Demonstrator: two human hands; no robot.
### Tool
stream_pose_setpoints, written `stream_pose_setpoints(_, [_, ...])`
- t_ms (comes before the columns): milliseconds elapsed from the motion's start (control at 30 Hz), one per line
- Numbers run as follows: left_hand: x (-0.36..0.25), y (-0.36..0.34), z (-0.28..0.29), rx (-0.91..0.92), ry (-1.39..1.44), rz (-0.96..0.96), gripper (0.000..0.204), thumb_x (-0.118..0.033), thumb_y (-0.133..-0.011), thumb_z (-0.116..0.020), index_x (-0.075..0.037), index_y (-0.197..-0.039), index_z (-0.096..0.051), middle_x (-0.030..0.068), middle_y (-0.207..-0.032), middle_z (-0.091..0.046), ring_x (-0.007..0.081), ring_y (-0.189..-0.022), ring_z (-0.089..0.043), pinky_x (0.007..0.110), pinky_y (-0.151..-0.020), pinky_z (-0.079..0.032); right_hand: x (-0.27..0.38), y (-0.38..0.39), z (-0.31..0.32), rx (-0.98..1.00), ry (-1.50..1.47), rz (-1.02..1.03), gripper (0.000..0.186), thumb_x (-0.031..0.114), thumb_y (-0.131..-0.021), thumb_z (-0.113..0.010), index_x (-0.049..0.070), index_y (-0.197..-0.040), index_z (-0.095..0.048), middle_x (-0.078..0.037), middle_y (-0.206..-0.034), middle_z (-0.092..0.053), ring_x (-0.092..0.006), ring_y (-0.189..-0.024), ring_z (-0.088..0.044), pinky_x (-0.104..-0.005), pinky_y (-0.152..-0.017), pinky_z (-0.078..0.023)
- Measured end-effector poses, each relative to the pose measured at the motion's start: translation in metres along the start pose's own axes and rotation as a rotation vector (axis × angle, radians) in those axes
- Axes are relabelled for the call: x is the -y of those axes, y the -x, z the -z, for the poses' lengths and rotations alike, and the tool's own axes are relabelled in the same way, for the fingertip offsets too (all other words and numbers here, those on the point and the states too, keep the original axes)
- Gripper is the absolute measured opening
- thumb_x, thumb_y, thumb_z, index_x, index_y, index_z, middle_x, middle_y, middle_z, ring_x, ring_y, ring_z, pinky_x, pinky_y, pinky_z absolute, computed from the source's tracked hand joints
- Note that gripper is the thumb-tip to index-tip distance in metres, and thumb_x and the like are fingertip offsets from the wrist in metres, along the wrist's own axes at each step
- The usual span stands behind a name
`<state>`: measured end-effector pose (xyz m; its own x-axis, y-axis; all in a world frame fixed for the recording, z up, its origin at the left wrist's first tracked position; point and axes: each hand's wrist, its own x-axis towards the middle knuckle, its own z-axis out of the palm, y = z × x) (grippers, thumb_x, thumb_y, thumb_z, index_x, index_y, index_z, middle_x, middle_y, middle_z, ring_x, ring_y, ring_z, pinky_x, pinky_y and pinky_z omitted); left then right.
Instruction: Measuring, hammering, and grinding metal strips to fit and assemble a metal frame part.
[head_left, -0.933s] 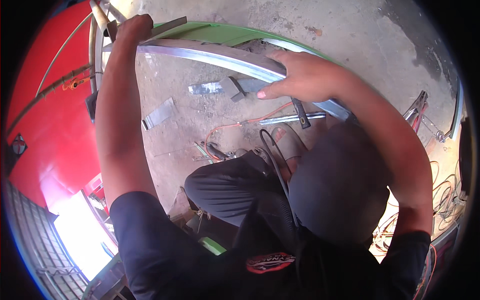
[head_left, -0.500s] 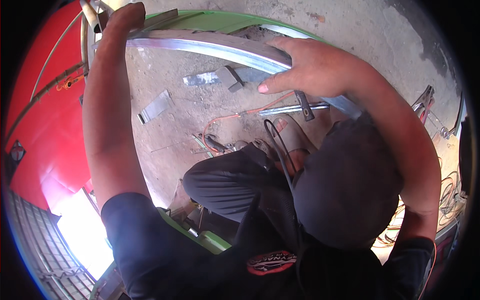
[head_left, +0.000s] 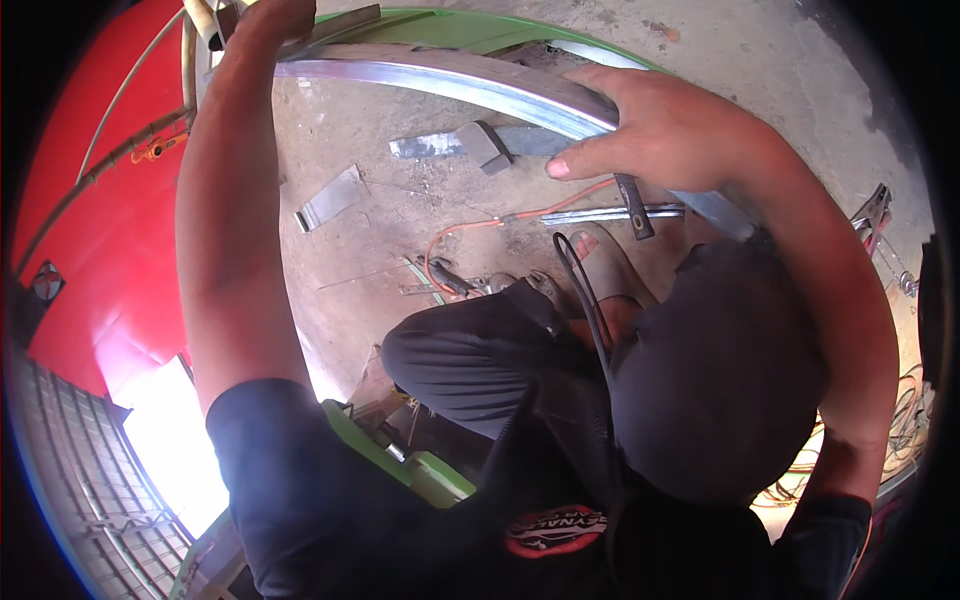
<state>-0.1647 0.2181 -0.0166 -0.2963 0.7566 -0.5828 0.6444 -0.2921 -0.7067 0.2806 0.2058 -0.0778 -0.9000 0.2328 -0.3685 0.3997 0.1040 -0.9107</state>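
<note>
A long curved silver metal strip arches across the upper view, against a green curved piece. My left hand is closed at the strip's left end, by a short flat metal bar and a pale tube; its fingertips are hidden. My right hand grips the strip farther right, thumb below and fingers over the top edge. Under that hand lies a dark-handled tool. Flat metal offcuts and a bent grey piece lie on the concrete floor.
A large red panel fills the left side. An orange hose, pliers-like tools and a long metal strip lie near my crossed legs and sandal. Tangled cables and a clamp are at right. A green piece sits by my left side.
The whole view has shifted, so both hands, the strip and floor items appear higher and slightly right. My hands keep about the same hold on the strip.
</note>
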Motion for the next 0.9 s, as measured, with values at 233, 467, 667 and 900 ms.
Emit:
stream_pose_setpoints(233, [0.022,-0.022,-0.028,0.016,-0.018,-0.098,0.013,-0.017,-0.073,-0.068,-0.006,-0.075,-0.075,0.0142,-0.083,-0.072,0.0311,-0.077,-0.069,0.043,-0.067,-0.056,0.007,0.002,0.004,0.04,0.056,-0.024,0.085,0.043,-0.078,-0.076,-0.007,-0.14,-0.045,-0.027,-0.118,-0.064,-0.0315,-0.106,-0.064,-0.0357,-0.091,-0.048])
stream_pose_setpoints(467, [0.018,-0.038,-0.027,0.221,-0.089,-0.094,0.015,-0.015,-0.075,-0.066,-0.006,-0.08,-0.076,0.0152,-0.085,-0.073,0.0321,-0.076,-0.068,0.043,-0.068,-0.054,-0.003,0.0,-0.001,-0.022,0.016,0.027,0.082,0.049,-0.074,-0.075,-0.01,-0.127,-0.056,-0.026,-0.1,-0.068,-0.0332,-0.093,-0.068,-0.0379,-0.084,-0.051])
stream_pose_setpoints(667, [0.026,-0.032,-0.03,0.215,-0.055,-0.117,0.015,-0.017,-0.074,-0.066,-0.006,-0.077,-0.076,0.016,-0.083,-0.072,0.0329,-0.075,-0.068,0.043,-0.067,-0.054,0.007,0.001,0.005,0.059,0.06,-0.022,0.086,0.044,-0.077,-0.077,-0.007,-0.139,-0.046,-0.028,-0.117,-0.064,-0.0324,-0.106,-0.064,-0.0368,-0.092,-0.048])
stream_pose_setpoints(900, [0.012,-0.009,0.026,0.166,0.167,-0.158,0.021,-0.006,-0.081,-0.062,0.002,-0.098,-0.071,0.0253,-0.099,-0.07,0.0398,-0.094,-0.07,0.047,-0.075,-0.055,-0.006,0.0,-0.003,-0.04,0.059,0.012,0.078,0.05,-0.075,-0.075,-0.008,-0.123,-0.058,-0.025,-0.1,-0.068,-0.0331,-0.094,-0.067,-0.0385,-0.084,-0.051])
